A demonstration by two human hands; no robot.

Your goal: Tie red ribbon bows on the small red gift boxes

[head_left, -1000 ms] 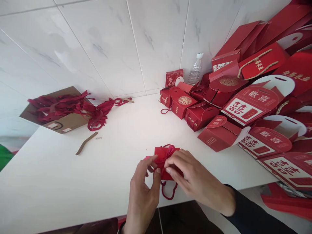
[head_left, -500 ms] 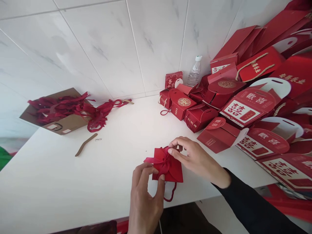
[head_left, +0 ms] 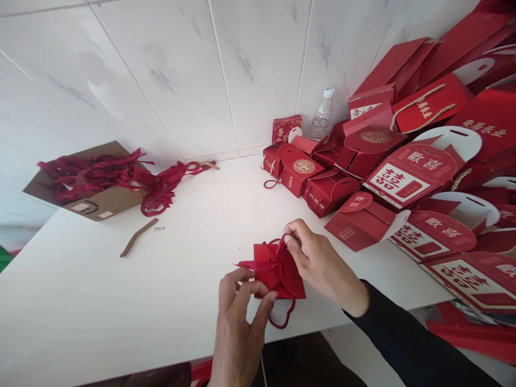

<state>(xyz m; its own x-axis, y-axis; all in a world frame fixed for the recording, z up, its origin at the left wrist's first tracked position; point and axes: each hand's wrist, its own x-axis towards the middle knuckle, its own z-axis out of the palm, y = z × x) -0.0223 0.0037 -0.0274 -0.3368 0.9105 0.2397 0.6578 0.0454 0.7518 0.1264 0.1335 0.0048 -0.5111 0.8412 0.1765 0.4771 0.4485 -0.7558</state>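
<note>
A small red gift box (head_left: 293, 280) lies near the front edge of the white table, with cord handles at its far and near sides. Across its top runs a dark red ribbon (head_left: 262, 266), knotted near the middle, one tail pointing left. My right hand (head_left: 318, 258) pinches a ribbon end between thumb and forefinger, pulled up and away from the knot. At the box's near left side, my left hand (head_left: 244, 312) has thumb and forefinger pinched on the ribbon by the knot, its other fingers curled over the left edge.
A cardboard box (head_left: 94, 207) overflowing with red ribbons stands at the back left. A brown strip (head_left: 138, 237) lies in front of it. Red boxes (head_left: 300, 169) crowd the right side, some stacked high. A clear plastic bottle (head_left: 321, 118) stands by the tiled wall.
My right hand has drawn the ribbon end up and slightly right, so it stretches out from the knot. The left thumb and forefinger have closed together at the ribbon. The view shifted slightly.
</note>
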